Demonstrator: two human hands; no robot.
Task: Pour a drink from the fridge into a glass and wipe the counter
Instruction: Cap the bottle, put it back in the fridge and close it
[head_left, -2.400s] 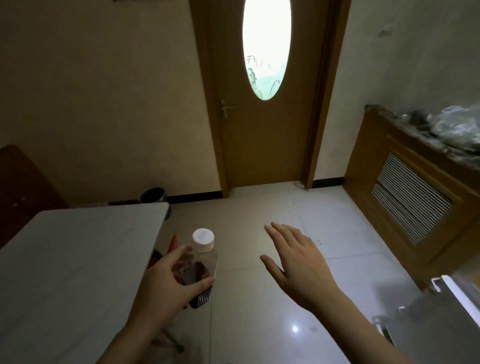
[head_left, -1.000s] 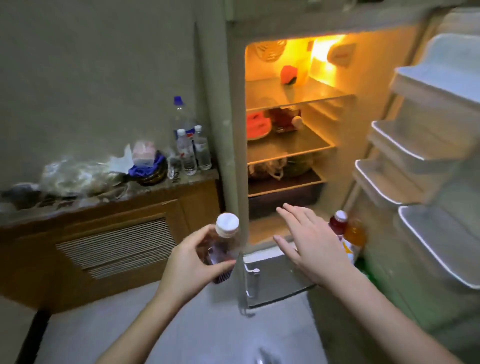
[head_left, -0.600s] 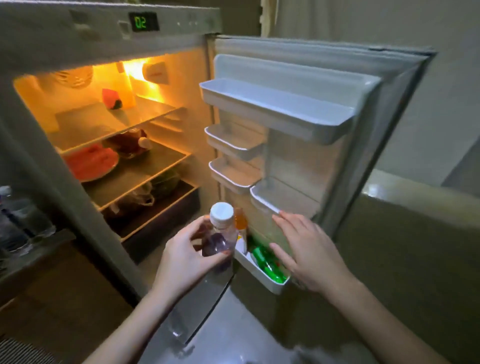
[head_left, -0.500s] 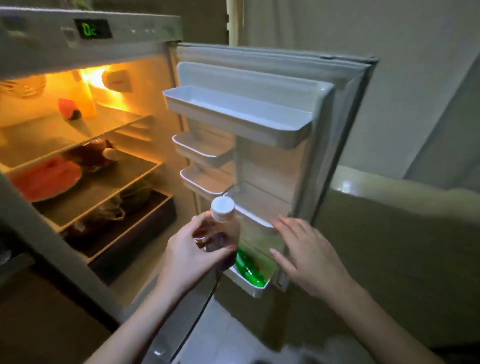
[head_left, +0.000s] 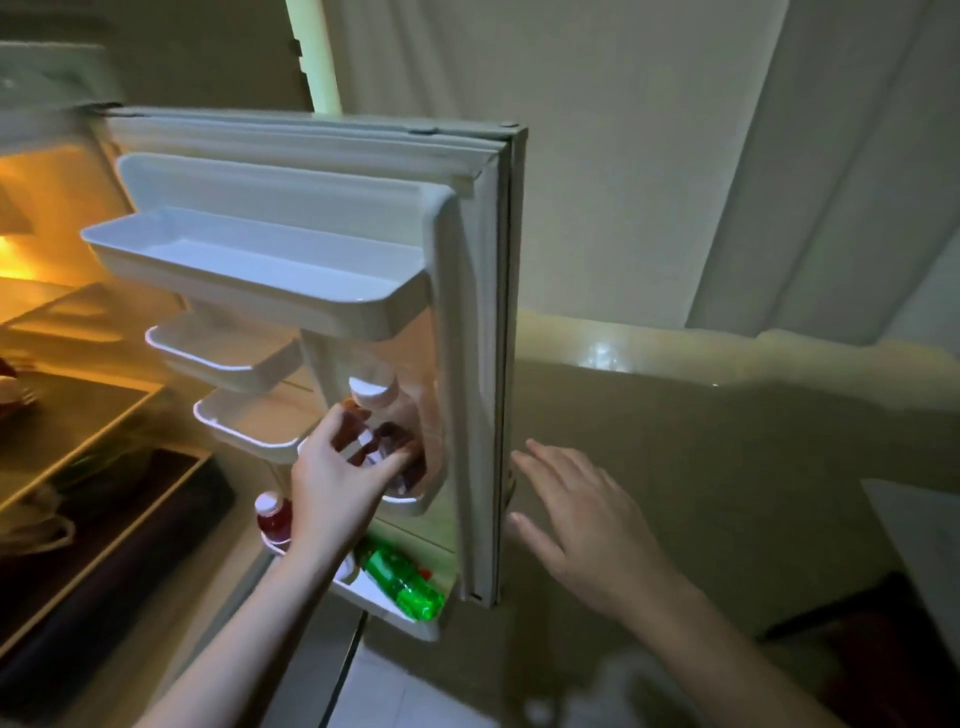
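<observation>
The fridge door (head_left: 483, 332) stands open, its inner shelves facing me. My left hand (head_left: 337, 478) is shut on a small clear drink bottle (head_left: 382, 426) with a white cap and a dark label, held in at a lower door shelf (head_left: 405, 501). My right hand (head_left: 576, 514) is spread with fingers apart, just right of the door's outer edge, holding nothing and not touching it. The bottle's base is hidden behind my fingers.
A red bottle with a white cap (head_left: 271, 517) and a green bottle (head_left: 402, 579) lie in the bottom door bin. The upper door shelves (head_left: 249, 260) are bare. The lit fridge interior (head_left: 62, 415) is at left. A dark low wall (head_left: 727, 467) stands right of the door.
My view swung right from the fridge interior to the door. The left hand carried the bottle up into a door shelf. The right hand came off the door's inside to beyond its outer edge.
</observation>
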